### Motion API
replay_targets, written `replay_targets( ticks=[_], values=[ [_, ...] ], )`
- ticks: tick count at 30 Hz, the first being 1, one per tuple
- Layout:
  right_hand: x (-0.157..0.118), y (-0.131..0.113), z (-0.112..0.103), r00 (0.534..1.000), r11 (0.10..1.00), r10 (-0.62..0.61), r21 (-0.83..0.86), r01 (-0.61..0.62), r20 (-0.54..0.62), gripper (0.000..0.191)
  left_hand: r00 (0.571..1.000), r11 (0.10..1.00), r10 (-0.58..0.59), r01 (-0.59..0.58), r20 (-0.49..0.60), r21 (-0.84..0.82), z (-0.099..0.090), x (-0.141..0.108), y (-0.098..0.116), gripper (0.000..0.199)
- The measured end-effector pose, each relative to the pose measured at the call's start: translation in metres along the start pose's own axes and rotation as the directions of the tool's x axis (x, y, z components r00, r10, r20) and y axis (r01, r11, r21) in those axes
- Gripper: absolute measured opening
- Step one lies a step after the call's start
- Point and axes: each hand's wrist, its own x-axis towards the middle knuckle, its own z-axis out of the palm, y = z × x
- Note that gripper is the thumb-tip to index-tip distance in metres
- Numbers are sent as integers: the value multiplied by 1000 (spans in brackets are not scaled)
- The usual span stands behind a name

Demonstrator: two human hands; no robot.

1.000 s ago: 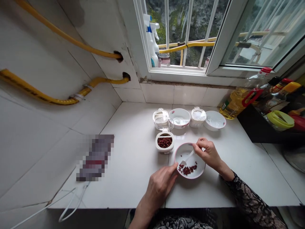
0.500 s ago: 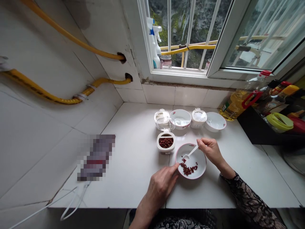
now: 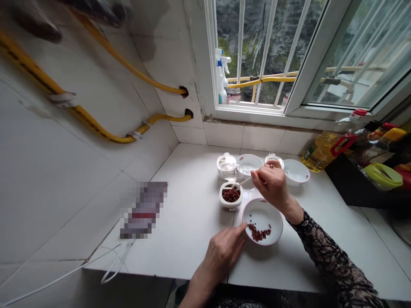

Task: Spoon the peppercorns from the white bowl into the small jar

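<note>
My right hand (image 3: pixel 271 182) pinches the handle of a small white spoon (image 3: pixel 245 183), whose tip is over the opening of a white container (image 3: pixel 231 205) of reddish-brown peppercorn-like grains (image 3: pixel 230 195). The container's clear lid stands raised behind it. In front and to the right sits a white bowl (image 3: pixel 271 214) with a pink rim, with a scatter of the same grains at its bottom. My left hand (image 3: pixel 224 250) rests at the bowl's left edge, its fingers together and gripping the rim.
Behind stand a white container (image 3: pixel 224 162), a bowl (image 3: pixel 252 161), another container (image 3: pixel 276 160) partly behind my right hand, and a second bowl (image 3: pixel 297 172). An oil bottle (image 3: pixel 321 149) and a black box (image 3: pixel 348 182) of condiments are at the right. A cable (image 3: pixel 67 271) lies left.
My right hand has moved the spoon from the bowl up and left to the grain container. My left hand stays at the bowl's edge. The camera view has shifted.
</note>
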Motion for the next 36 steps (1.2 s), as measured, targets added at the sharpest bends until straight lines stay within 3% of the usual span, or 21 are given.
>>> replay_targets(
  ticks=[4,8,15,20,25,30,36],
  values=[
    [0,-8,3,983,979,-179,-97,182,32,36,1000,1000,-13,13,-1,-10,0,0,0,40],
    [-5,-8,-1,966,960,-258,-110,259,26,32,1000,1000,-7,7,-9,-9,1,1,0,37],
    [-8,-15,3,909,906,-380,-132,403,173,33,1000,1000,-3,3,-20,3,-1,3,2,37],
    [-8,-16,1,916,911,-353,-155,383,192,32,1000,1000,-5,5,-30,-1,-1,4,3,33],
    [-5,-15,-4,929,920,-356,-136,368,105,30,1000,1000,-15,15,-27,1,0,4,3,32],
    [-8,-18,7,962,960,-272,-79,269,-18,30,999,1000,-13,13,-31,-9,0,3,2,33],
    [-13,-23,20,977,976,-212,-63,210,-32,32,1000,1000,-3,3,-23,-7,1,1,1,35]
  ],
)
